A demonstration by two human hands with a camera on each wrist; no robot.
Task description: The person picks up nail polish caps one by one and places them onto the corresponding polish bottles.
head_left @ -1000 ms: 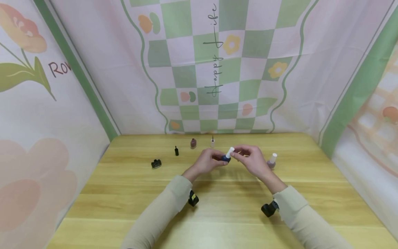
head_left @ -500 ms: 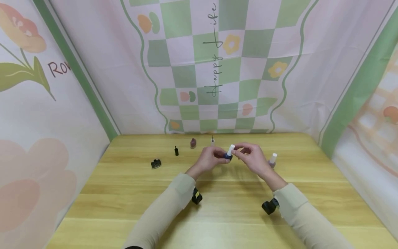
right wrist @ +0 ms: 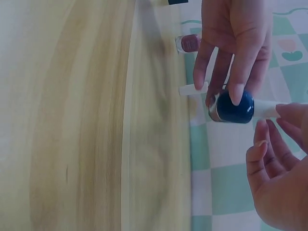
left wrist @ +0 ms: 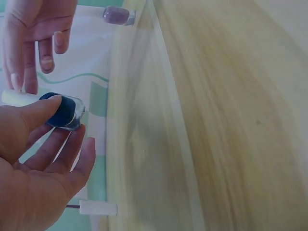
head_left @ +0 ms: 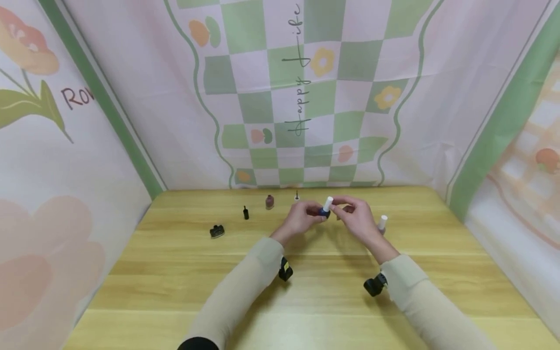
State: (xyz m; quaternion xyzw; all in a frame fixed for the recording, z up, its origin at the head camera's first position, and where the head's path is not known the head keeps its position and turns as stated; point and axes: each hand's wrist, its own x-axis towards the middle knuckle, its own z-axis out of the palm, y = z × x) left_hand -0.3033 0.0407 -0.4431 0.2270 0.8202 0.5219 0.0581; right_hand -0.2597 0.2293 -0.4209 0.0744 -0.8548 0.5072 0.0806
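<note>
My left hand holds a dark blue nail polish bottle between thumb and fingers, tilted above the table. Its white cap sits on the bottle, and the thumb and fingers of my right hand pinch it. Behind my left hand, a white brush cap stands with its brush pointing up, partly hidden in the head view. A lilac nail polish bottle with a white cap stands by my right wrist, which covers part of it.
To the left stand an uncapped mauve nail polish bottle, a black brush cap with its brush up, and a low black bottle. The wooden table ends at a patterned curtain.
Both hands have lifted slightly away from me with the blue nail polish bottle. The left hand has shifted right, and the bottle stands more upright. The other items stay in place.
</note>
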